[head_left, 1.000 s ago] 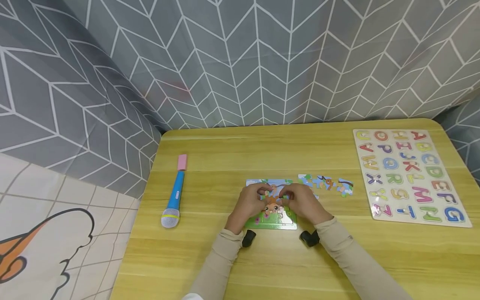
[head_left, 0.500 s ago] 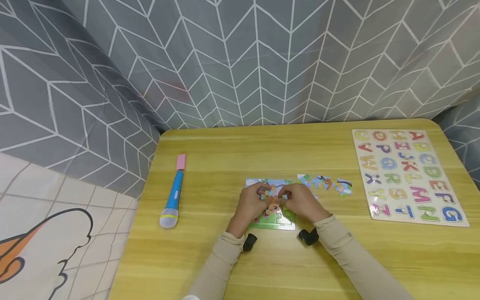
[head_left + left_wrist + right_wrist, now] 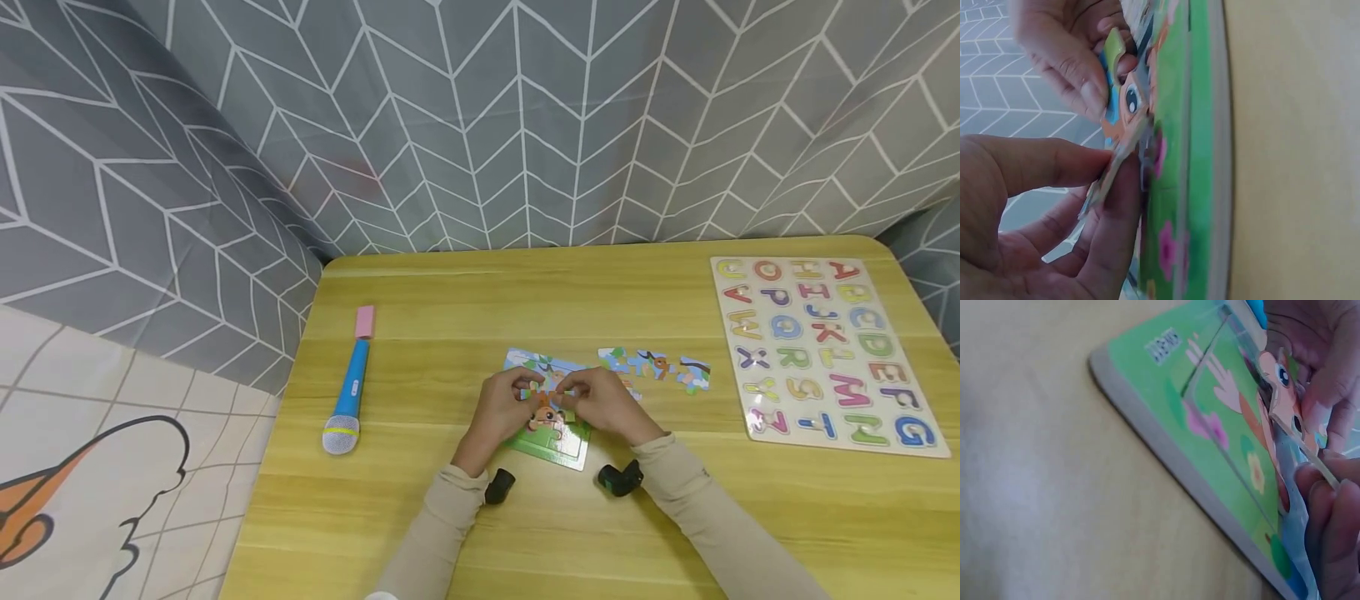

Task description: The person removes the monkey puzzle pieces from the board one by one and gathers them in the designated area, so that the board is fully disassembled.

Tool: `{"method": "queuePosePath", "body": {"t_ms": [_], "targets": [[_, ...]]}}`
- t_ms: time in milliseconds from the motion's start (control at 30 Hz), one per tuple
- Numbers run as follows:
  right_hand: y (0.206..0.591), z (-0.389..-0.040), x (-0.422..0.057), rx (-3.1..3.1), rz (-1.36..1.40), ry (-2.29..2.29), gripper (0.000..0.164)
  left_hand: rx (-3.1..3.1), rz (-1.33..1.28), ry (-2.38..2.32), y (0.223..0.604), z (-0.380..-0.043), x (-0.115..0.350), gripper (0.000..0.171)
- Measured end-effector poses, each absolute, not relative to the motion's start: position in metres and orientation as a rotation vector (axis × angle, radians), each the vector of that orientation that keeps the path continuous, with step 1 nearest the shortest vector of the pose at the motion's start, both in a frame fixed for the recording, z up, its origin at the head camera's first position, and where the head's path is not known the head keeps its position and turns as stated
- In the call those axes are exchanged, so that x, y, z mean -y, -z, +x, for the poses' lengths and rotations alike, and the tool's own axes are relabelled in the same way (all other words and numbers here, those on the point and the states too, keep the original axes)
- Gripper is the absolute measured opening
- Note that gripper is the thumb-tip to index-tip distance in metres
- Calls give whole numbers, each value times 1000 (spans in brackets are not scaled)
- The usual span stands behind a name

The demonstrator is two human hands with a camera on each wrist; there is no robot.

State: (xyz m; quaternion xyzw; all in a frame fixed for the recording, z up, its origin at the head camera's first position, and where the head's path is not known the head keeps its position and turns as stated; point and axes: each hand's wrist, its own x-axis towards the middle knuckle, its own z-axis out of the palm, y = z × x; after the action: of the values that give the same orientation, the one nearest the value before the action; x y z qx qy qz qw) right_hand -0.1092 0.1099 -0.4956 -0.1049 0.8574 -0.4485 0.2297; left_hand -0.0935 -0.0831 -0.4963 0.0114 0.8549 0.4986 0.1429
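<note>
We're joining, it seems: left hand (image 3: 501, 404) and right hand (image 3: 603, 404) pinch tilted puzzle pieces (image 3: 1126, 114) over the board (image 3: 557, 455); next probably needs levelling.

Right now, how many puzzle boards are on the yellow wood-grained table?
2: one green-and-blue rectangular picture board, partly covered by the bare left hand and bare right hand; one white rectangular alphabet board, at the right.
</note>
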Motion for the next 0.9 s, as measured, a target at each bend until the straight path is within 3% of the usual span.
{"method": "queuePosePath", "body": {"t_ms": [900], "targets": [[496,-106,-113,-2272,-370,1311,14,-2304,84,-1554,497,-95,94,22]]}}
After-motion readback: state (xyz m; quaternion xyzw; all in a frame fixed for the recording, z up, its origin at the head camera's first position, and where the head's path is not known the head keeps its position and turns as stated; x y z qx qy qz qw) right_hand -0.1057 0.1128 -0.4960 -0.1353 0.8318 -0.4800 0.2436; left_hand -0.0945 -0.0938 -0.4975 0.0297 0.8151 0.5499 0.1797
